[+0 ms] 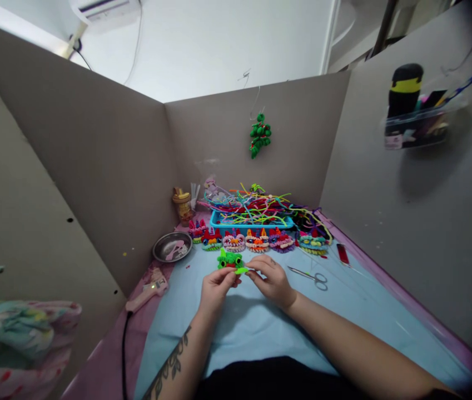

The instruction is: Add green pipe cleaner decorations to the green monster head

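At the far end of the table (261,328), a blue tray (256,224) is heaped with tangled pipe cleaners (256,203) that spill over its rim. A metal bowl (157,250) to the left holds a pale pink scrap too small to identify. A clear pocket (423,130) on the right wall holds a black-and-yellow item (405,89), with its other contents blurred. Mid-table, the left hand (215,286) pinches a green figure (229,259) from below. The right hand (273,280) is pinched shut on the figure's lime strip (242,270). The fingertips hide where the two join.
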`<move>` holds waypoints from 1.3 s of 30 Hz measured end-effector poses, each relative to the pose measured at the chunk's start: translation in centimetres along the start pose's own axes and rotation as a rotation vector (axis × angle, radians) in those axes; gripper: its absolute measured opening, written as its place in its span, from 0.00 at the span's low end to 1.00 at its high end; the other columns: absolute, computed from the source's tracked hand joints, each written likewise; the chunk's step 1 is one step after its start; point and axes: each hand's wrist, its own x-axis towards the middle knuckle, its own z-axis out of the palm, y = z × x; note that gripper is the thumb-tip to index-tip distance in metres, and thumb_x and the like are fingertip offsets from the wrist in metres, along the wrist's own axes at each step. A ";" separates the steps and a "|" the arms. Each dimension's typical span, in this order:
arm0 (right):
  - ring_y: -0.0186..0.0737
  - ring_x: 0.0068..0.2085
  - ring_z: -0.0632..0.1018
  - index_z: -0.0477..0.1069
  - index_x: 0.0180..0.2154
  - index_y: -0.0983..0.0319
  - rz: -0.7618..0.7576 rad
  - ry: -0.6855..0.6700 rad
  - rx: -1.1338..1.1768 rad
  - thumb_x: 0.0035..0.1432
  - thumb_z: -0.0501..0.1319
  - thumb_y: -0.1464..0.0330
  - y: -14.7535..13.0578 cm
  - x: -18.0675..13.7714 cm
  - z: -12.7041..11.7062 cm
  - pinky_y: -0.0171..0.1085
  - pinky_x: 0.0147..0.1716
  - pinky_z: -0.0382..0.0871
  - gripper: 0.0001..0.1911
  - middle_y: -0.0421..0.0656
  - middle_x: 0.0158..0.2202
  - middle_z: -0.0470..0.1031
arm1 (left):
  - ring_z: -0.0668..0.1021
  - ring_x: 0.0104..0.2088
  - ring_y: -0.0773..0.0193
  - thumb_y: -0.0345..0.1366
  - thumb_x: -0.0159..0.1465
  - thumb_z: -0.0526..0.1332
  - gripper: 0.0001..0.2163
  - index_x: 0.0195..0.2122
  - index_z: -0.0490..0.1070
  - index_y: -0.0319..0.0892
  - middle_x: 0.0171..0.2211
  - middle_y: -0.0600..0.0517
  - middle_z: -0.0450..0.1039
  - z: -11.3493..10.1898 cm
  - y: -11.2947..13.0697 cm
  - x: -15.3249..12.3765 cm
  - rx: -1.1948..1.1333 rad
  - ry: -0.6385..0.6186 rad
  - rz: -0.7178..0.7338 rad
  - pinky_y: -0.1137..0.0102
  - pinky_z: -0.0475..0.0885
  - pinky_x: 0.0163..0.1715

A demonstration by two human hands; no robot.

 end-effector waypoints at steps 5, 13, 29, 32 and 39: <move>0.38 0.34 0.73 0.69 0.34 0.61 0.012 0.005 -0.022 0.54 0.58 0.75 0.0 0.0 0.1 0.38 0.34 0.70 0.06 0.44 0.30 0.72 | 0.76 0.24 0.66 0.39 0.51 0.66 0.11 0.31 0.76 0.36 0.22 0.50 0.76 0.0 0.0 0.0 0.020 0.002 0.017 0.72 0.71 0.28; 0.39 0.35 0.73 0.69 0.35 0.60 0.015 -0.014 -0.088 0.54 0.57 0.75 0.3 -0.2 0.3 0.39 0.35 0.69 0.07 0.44 0.31 0.72 | 0.76 0.24 0.65 0.39 0.51 0.65 0.11 0.31 0.76 0.37 0.22 0.50 0.76 0.0 -0.1 -0.2 0.099 0.010 0.064 0.72 0.71 0.28; 0.37 0.30 0.71 0.71 0.29 0.62 0.221 -0.065 -0.076 0.49 0.54 0.78 0.0 -0.3 1.4 0.36 0.31 0.65 0.09 0.41 0.25 0.68 | 0.76 0.26 0.63 0.40 0.53 0.63 0.10 0.31 0.77 0.39 0.25 0.48 0.77 0.2 -0.5 -0.3 0.344 0.022 0.151 0.72 0.70 0.29; 0.36 0.28 0.69 0.70 0.27 0.62 0.235 -0.077 -0.033 0.49 0.54 0.78 0.0 -0.1 1.3 0.35 0.29 0.64 0.09 0.40 0.24 0.67 | 0.76 0.25 0.64 0.40 0.53 0.63 0.10 0.30 0.77 0.38 0.24 0.49 0.76 0.3 -0.2 -0.3 0.327 0.027 0.131 0.73 0.70 0.28; 0.35 0.27 0.69 0.68 0.24 0.62 0.189 -0.113 0.015 0.47 0.54 0.78 0.4 -0.1 1.2 0.34 0.28 0.63 0.08 0.39 0.22 0.65 | 0.74 0.23 0.66 0.40 0.52 0.64 0.10 0.29 0.76 0.37 0.21 0.50 0.75 0.3 -0.1 0.0 0.227 0.036 0.063 0.74 0.69 0.26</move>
